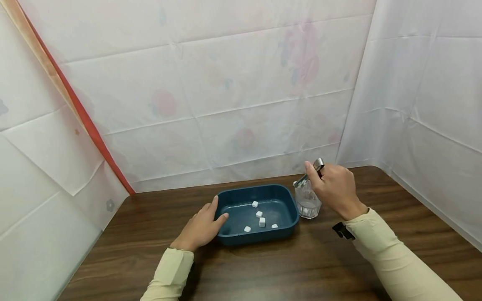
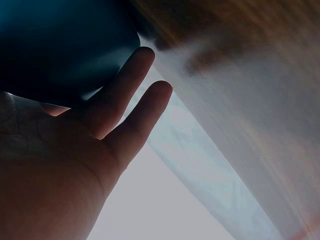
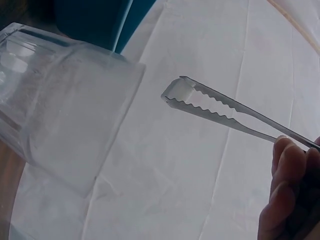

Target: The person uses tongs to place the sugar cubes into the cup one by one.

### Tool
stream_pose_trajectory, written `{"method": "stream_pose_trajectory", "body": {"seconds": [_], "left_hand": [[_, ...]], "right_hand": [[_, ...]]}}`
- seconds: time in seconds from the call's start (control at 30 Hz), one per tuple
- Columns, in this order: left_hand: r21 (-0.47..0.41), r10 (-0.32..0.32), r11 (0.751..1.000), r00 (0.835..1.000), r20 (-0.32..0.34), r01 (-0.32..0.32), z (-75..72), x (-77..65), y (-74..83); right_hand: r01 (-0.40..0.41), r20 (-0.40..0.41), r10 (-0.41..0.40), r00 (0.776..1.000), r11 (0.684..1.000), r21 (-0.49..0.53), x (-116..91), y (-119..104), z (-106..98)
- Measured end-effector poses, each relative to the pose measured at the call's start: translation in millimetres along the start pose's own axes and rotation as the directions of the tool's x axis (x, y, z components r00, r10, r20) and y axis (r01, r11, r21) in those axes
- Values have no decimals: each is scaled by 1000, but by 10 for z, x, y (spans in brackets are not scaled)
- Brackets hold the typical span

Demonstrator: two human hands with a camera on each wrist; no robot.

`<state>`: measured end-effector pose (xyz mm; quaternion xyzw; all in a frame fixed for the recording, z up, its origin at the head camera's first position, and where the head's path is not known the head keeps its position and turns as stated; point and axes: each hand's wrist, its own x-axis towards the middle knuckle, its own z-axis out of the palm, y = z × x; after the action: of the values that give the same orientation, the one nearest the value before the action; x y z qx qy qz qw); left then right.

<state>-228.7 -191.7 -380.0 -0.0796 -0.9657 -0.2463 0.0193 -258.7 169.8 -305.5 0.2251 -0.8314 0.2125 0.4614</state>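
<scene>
Gripping tongs (image 3: 215,116) in my right hand (image 1: 337,188), white cube (image 3: 178,92) clamped in their tips near the glass (image 1: 308,205), my left hand (image 1: 200,225) relaxed against the blue tray (image 1: 260,238).

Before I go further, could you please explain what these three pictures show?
There is no robot here: a person works bare-handed. The wide picture comes from a head-worn camera; the two close ones come from cameras on the left and right wrists. On the brown table stand a blue tray with small white cubes in it and, beside it, a clear glass. The left hand rests against the tray; the right hand holds metal tongs, which pinch one white cube near the glass's rim.
</scene>
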Motion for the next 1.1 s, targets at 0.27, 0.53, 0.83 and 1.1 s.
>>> {"method": "stream_pose_trajectory", "body": {"seconds": [0.27,0.53,0.83,1.1], "left_hand": [[-1,0,1000,1000,16,0,-10,11,11],[4,-7,1000,1000,11,7,-50,-19,-9],[11,-2,1000,1000,12,2,-46,-11,-18],[13,-1,1000,1000,8,1,-53,-26,-24]], "right_hand": [[-49,8,49,999,998,-26,35,16,-99],[-102,32,103,994,994,-42,79,33,-119],[-127,75,131,989,991,-52,68,76,-104],[-161,148,171,974,984,-73,65,78,-81]]}}
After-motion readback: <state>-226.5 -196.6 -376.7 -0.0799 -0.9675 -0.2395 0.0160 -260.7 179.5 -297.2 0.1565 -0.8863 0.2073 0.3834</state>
